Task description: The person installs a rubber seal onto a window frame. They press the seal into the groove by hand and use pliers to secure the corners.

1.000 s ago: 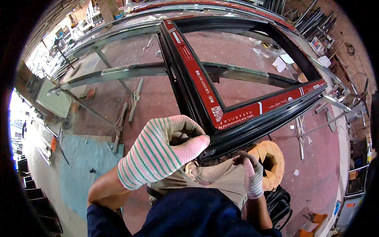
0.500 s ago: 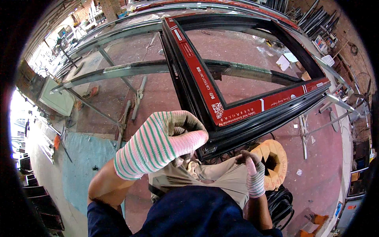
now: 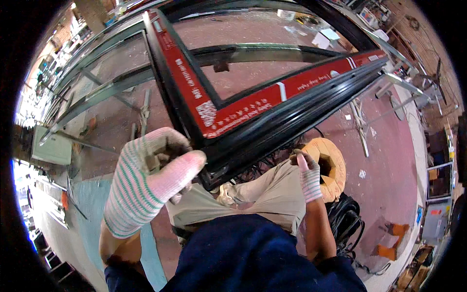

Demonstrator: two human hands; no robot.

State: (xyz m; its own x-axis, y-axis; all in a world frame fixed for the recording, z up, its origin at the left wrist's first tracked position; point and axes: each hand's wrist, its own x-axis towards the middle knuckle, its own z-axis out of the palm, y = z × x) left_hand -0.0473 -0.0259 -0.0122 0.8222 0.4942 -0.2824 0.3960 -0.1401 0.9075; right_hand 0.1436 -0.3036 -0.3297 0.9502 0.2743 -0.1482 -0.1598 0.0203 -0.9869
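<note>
A black window frame (image 3: 272,121) with red printed film along its faces lies tilted across the upper middle of the view. My left hand (image 3: 148,177), in a white knit glove with green stripes and pinkish tones, is at the frame's near left corner. Its fingers are curled in toward the thumb, and whatever may be between them is hidden. To the right, below the frame's near side, my right hand (image 3: 307,177) wears a similar glove. Its fingers are bent against the thumb, with anything inside too small to make out. That hand is beside a yellow-orange ring-shaped roll (image 3: 335,170).
Grey metal stand bars (image 3: 97,97) run under the frame. Black coiled hose (image 3: 343,219) lies by my right forearm. A teal sheet (image 3: 87,209) covers floor at left, near a pale green box (image 3: 51,146). An orange piece (image 3: 391,243) lies at the lower right.
My view has shifted, so the frame now appears farther left and higher. My left hand stays by its near corner, lower and farther left in view. The right hand appears slightly higher, fingers still bent.
</note>
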